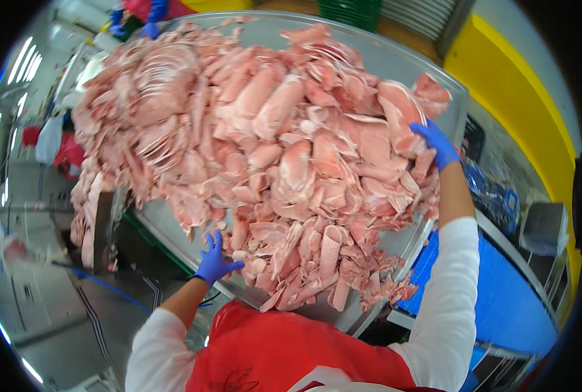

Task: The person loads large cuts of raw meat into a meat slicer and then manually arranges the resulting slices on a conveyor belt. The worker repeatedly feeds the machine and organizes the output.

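Note:
A big heap of pale pink raw meat pieces [294,166] covers most of a metal table [402,55]. My left hand [216,261], in a blue glove, is at the near edge of the heap, beside small cut pieces. Its fingers are spread and it holds nothing. At the right side of the heap my right hand [440,142], also gloved in blue, lies against a long slab of meat [400,108] with its fingers stretched over it. The undersides of its fingers are hidden. Rib-like slabs [163,78] lie in the far left of the heap.
Another person's blue-gloved hands [148,29] are at the far left table edge. A yellow barrier [500,72] curves along the right. A blue surface [506,294] lies beside my right arm. A green crate [349,13] stands at the far side. Metal equipment fills the left.

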### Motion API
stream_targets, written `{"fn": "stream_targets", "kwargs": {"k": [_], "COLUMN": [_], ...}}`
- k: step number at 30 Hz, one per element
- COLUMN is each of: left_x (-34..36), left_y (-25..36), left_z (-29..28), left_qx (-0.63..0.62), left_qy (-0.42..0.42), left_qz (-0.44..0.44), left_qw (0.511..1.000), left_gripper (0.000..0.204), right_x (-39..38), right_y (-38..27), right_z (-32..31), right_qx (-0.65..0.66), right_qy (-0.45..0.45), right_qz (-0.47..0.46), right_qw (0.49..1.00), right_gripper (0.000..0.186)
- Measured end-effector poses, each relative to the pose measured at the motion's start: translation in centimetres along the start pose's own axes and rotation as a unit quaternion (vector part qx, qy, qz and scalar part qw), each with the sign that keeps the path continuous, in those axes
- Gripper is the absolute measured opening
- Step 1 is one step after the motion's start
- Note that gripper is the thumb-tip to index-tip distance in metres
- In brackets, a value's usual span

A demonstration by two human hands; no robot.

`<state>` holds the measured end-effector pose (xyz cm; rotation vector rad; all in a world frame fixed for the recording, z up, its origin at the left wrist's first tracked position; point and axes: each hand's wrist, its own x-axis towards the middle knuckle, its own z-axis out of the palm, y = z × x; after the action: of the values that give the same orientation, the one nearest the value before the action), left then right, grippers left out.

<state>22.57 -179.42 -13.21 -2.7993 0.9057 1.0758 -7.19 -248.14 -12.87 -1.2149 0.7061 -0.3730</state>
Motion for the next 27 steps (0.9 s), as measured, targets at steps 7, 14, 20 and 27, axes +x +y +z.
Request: {"fn": "stream_targets", "kwargs": {"k": [7,14,20,27], "left_x": [-0.3,0.2,-0.5,-1.1], "left_y": [-0.7,1.3,11.9,9.5], "left_z": [-0.7,-8.1,-8.9,-13.2], "left_qx": [0.017,-0.064,-0.518,-0.828], "left_qy": [-0.018,0.107,0.035,-0.399], "left_qz": [-0.015,0.127,0.312,0.288], "left_qw": [1.000,0.984,0.796,0.269], "left_gripper": [0.144,0.062,0.070,0.080], "right_x": [-6.3,-16.6,-22.0,-21.8], "right_y": [-2.5,-5.8,-6.0,-4.4], "right_z": [9.2,20.2,32.6,48.8], "right_qx": [0.021,0.195,0.313,0.260], "right_qy": [0.041,0.024,0.037,-0.024], "right_qz": [-0.072,-0.097,-0.045,-0.063], "right_qw": [0.996,0.976,0.948,0.963], "right_gripper": [0.070,0.061,0.058,0.070]}}
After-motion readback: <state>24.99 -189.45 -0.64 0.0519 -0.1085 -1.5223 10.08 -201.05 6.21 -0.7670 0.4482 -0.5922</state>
